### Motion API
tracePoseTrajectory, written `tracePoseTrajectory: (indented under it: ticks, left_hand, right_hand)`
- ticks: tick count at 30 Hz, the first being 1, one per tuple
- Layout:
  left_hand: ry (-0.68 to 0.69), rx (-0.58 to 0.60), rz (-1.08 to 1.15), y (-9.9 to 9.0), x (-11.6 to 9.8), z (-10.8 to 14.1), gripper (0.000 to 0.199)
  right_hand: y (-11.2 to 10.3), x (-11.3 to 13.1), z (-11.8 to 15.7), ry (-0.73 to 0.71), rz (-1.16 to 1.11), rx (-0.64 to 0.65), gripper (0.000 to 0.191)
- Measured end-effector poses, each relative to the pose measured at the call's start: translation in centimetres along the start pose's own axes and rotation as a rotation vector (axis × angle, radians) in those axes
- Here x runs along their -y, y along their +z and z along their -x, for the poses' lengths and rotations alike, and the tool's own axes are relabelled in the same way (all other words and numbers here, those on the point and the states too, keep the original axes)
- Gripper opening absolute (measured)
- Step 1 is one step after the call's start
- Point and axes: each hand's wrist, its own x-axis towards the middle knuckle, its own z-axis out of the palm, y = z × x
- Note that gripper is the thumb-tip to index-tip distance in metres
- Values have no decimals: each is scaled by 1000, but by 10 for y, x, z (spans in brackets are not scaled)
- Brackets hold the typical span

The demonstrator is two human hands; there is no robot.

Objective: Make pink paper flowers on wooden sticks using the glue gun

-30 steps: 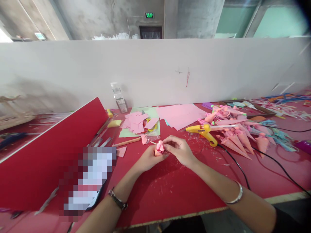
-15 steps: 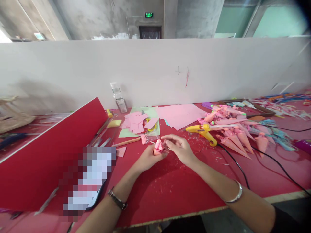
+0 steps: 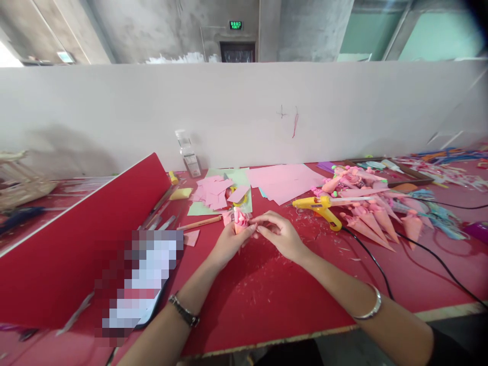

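A small pink cone with swirled pink pieces on top (image 3: 240,219) stands in my left hand (image 3: 227,244), whose fingers are wrapped round it. Close on its right side, my right hand (image 3: 280,235) has its thumb and index finger brought together at the cone's edge; anything between those fingertips is too small to make out. Behind the hands, cut pink paper pieces (image 3: 213,192) lie on a green sheet (image 3: 198,208). To the right rests a yellow glue gun (image 3: 318,206) beside a pile of pink cones (image 3: 375,216).
A phone with a blurred screen (image 3: 147,279) lies at left by a slanted red board (image 3: 95,229). A clear bottle (image 3: 188,155) stands near the white partition (image 3: 236,112). Black cables (image 3: 371,262) cross the red table (image 3: 274,315) at right. Large pink sheets (image 3: 284,180) lie behind.
My left hand has shifted slightly left and up and tilted the cone. My right hand's thumb and index finger have come closer together beside it.
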Motion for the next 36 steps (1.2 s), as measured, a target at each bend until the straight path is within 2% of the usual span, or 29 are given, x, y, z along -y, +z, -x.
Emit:
tracePoseTrajectory:
  ticks: [7,18,22,28,32,36]
  left_hand:
    - [-13,59,10,-3,9,-2,34]
    - [-49,91,3,-3,2,1,34]
    - [-69,99,17,-3,1,1,32]
    - [-60,129,-4,0,3,1,27]
    - [-59,71,-27,0,3,1,25]
    - [-70,70,-78,0,1,1,25]
  right_hand:
    - [0,7,2,-52,137,25,9]
    - [0,12,2,-77,266,-12,8]
    - [0,11,2,-13,166,-29,7]
    - [-6,0,-6,98,-97,-322,12]
    - [-4,1,-5,127,-160,-267,14]
    - [1,5,-1,169,-203,-202,13]
